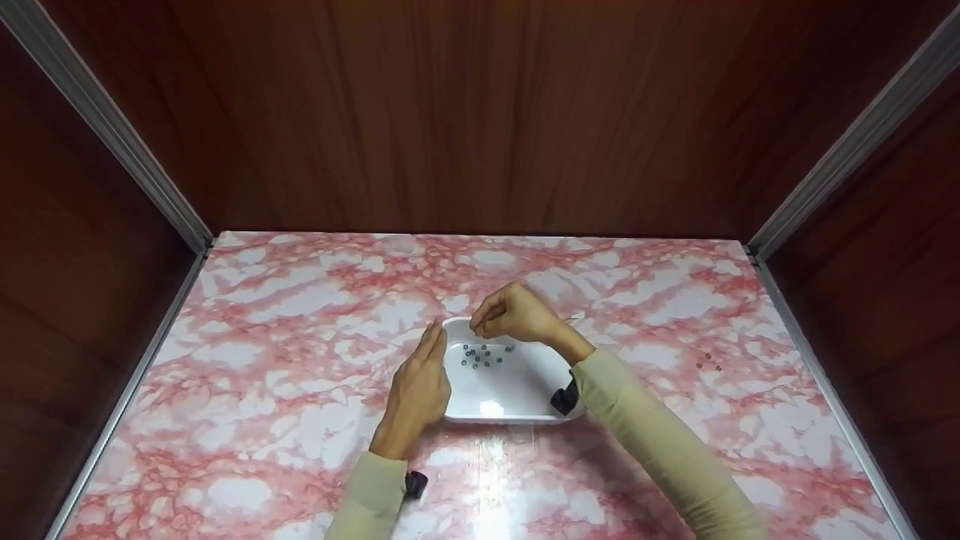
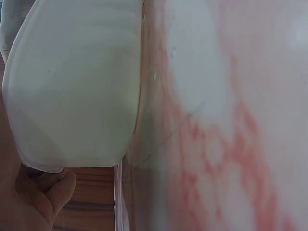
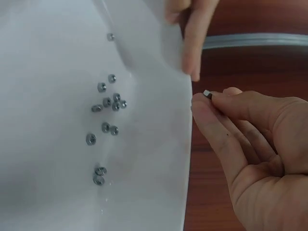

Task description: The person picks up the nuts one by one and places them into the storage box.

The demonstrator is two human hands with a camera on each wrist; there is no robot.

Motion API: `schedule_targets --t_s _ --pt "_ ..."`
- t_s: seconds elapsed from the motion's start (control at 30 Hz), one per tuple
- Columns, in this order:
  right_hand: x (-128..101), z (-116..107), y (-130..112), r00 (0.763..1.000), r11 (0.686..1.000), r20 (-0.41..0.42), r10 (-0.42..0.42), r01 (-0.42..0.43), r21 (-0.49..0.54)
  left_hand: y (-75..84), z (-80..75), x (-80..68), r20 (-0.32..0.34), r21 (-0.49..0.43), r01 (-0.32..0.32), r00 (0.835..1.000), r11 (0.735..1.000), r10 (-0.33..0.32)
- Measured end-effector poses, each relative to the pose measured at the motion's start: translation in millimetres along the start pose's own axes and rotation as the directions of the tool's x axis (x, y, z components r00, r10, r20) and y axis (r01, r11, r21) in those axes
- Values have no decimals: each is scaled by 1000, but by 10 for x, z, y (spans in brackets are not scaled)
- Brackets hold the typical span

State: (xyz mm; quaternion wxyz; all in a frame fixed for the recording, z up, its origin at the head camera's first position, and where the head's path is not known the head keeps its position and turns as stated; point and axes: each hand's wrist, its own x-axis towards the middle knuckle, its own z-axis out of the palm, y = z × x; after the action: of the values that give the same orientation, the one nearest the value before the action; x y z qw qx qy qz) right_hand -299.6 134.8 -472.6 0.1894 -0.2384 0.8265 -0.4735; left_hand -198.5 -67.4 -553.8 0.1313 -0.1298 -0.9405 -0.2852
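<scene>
Nearest, the two sleeves [image 1: 660, 442] came up from the bottom of the head view, each with a dark wrist camera strapped on. The left hand [image 1: 417, 390] lay against the left side of the white tray [image 1: 517, 390], fingers straight and together, pointing away along the tray's rim and touching it; it clasped nothing. In the left wrist view the tray's outer wall [image 2: 72, 86] filled the left half of the frame, with fingertips [image 2: 45, 192] just beside its corner and the pink marbled table [image 2: 231, 120] on the right.

In the tray, toward its far part, lay a loose cluster of small metal nuts [image 1: 484, 355]. The right wrist view showed them more plainly: about a dozen grey nuts [image 3: 107, 113] scattered on the white floor, some touching each other, one lying apart [image 3: 110, 36] nearer the top edge of that view.

The right hand [image 1: 514, 313] hovered over the far rim of the tray, fingers curled. It pinched one nut [image 3: 207, 94] between thumb and forefinger tips, held just outside the tray's edge in the right wrist view, near the left hand's fingertips [image 3: 192, 53] and apart from the cluster.

Farther off, the table [image 1: 300, 300] ran to a dark wooden back wall [image 1: 480, 112], with metal strips [image 1: 105, 127] along the side walls. A few small dark specks [image 1: 709, 361] lay on the table well right of the tray.
</scene>
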Motion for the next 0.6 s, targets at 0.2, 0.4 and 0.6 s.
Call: schedule_targets --t_s 0.2,0.4,0.6 --pt "33 88 4 1000 999 -5 -12 11 -48 4 -8 -12 10 1 -3 1000 1000 3" --pt "21 122 -5 999 995 -25 -43 40 -94 6 -8 -15 -2 7 -7 1000 1000 7" --pt "-30 133 -32 997 984 -35 -72 65 -167 5 -15 -10 -14 8 -14 1000 1000 14"
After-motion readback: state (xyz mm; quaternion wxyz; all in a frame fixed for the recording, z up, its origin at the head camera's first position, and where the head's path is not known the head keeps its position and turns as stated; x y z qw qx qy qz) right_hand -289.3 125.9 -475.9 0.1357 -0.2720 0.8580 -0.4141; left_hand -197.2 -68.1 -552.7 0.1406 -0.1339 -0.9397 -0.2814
